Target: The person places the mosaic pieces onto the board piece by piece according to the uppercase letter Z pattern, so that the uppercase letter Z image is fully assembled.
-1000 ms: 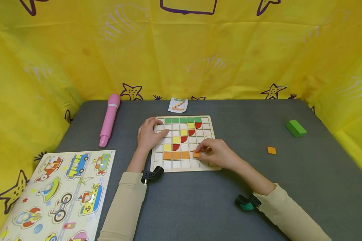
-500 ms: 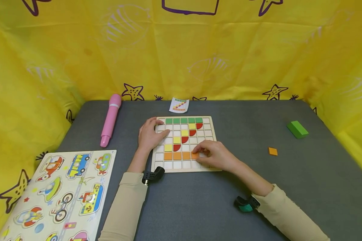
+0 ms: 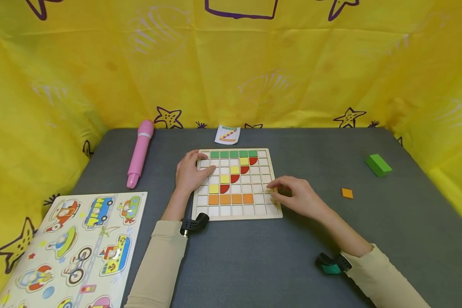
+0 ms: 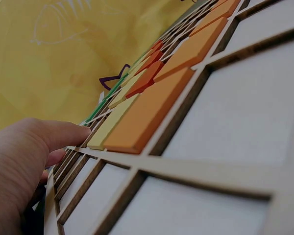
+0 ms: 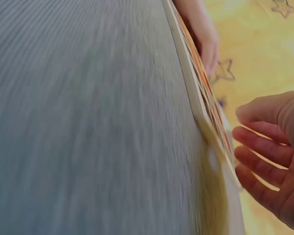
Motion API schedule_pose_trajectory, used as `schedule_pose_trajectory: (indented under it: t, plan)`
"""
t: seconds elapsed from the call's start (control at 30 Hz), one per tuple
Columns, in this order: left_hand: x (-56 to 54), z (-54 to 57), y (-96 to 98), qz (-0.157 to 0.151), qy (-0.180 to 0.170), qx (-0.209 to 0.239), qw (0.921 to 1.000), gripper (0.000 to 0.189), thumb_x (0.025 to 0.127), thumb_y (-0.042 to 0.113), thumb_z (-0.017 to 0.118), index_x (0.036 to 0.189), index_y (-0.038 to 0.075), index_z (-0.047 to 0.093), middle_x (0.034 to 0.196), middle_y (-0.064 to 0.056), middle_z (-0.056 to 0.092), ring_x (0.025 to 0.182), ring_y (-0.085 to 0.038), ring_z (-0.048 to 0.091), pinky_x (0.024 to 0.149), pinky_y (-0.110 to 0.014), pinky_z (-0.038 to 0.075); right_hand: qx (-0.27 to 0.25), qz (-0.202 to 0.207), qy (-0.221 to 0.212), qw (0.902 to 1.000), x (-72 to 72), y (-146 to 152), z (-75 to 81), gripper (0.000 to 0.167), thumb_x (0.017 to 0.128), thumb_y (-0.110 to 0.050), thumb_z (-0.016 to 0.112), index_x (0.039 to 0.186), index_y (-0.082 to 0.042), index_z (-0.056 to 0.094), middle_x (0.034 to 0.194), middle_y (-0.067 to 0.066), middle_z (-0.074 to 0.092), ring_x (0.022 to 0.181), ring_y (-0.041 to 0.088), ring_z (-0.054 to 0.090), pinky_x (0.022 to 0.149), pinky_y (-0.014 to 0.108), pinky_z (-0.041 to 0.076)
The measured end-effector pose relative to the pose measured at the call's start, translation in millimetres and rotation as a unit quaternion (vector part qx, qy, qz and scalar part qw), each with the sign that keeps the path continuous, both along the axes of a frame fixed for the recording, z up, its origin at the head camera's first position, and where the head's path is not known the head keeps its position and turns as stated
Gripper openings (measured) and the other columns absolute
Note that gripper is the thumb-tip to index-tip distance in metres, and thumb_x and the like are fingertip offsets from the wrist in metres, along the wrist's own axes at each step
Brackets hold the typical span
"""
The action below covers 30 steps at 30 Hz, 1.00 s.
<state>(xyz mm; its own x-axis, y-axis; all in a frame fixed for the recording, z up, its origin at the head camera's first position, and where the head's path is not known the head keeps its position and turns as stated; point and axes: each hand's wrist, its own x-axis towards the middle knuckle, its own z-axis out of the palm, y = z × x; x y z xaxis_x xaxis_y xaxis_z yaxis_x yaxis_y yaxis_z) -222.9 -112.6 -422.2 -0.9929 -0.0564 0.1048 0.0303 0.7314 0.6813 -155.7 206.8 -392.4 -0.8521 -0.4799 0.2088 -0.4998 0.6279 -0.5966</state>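
Observation:
A wooden grid board (image 3: 262,210) lies on the grey table, holding rows of green tiles (image 3: 234,153) and orange tiles (image 3: 236,199), with a diagonal of yellow squares (image 3: 225,179) and red quarter-round tiles (image 3: 235,178) between them. My left hand (image 3: 189,172) rests on the board's left edge, thumb stretched over the cells; the left wrist view shows that thumb (image 4: 63,134) near the yellow and orange tiles. My right hand (image 3: 299,196) hovers by the right edge, fingers loosely bent and apart, nothing between them. In the right wrist view its fingers (image 5: 264,142) hold nothing.
A loose orange square tile (image 3: 347,193) and a green block (image 3: 378,165) lie to the right. Behind the board is a small pattern card (image 3: 227,134). At left are a pink microphone-shaped toy (image 3: 140,154) and a vehicle puzzle board (image 3: 111,229). Yellow cloth (image 3: 215,64) encloses the table.
My right hand set an orange tile into the orange row, let it go, and moved right to the board's edge. The left hand stayed in place.

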Motion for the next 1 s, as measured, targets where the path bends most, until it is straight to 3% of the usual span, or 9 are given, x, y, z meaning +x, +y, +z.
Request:
schedule_pose_trajectory:
  t: [0.23, 0.5, 0.77, 1.0]
  plan:
    - [-0.8, -0.9, -1.2, -0.001, 0.003, -0.003, 1.0000, 0.042, 0.084, 0.038, 0.072, 0.115, 0.010, 0.064, 0.149, -0.012, 0.041, 0.138, -0.035, 0.034, 0.116, -0.049, 0.016, 0.037, -0.065, 0.020, 0.9970, 5.4, 49, -1.7, 0.023, 0.086, -0.006, 0.072, 0.109, -0.010, 0.071, 0.107, 0.005, 0.068, 0.099, 0.025, 0.062, 0.082, 0.045, 0.050]
    - [-2.5, -3.2, -4.4, 0.003, 0.004, -0.002, 1.0000, 0.043, 0.085, 0.040, 0.071, 0.115, 0.011, 0.063, 0.149, -0.012, 0.041, 0.138, -0.034, 0.033, 0.115, -0.050, 0.016, 0.064, -0.110, 0.049, 0.9907, 15.4, 95, 3.2, 0.023, 0.086, -0.003, 0.070, 0.109, -0.008, 0.070, 0.110, 0.015, 0.066, 0.097, 0.035, 0.059, 0.078, 0.051, 0.046]
    - [-1.3, -2.3, -2.8, 0.003, 0.002, 0.000, 1.0000, 0.043, 0.085, 0.040, 0.071, 0.115, 0.010, 0.063, 0.149, -0.012, 0.041, 0.138, -0.035, 0.033, 0.115, -0.050, 0.016, 0.082, -0.148, 0.035, 0.9849, 19.9, 125, 3.1, 0.028, 0.082, 0.001, 0.068, 0.110, 0.001, 0.067, 0.113, 0.030, 0.060, 0.104, 0.049, 0.051, 0.087, 0.064, 0.035]
    - [-1.7, -3.2, -1.1, -0.002, 0.001, -0.002, 1.0000, 0.043, 0.085, 0.040, 0.071, 0.116, 0.010, 0.063, 0.149, -0.013, 0.041, 0.138, -0.034, 0.033, 0.116, -0.050, 0.016, 0.097, -0.160, 0.009, 0.9823, 20.5, 127, 1.8, 0.030, 0.084, -0.002, 0.069, 0.113, 0.001, 0.066, 0.110, 0.027, 0.061, 0.093, 0.040, 0.058, 0.079, 0.057, 0.044]
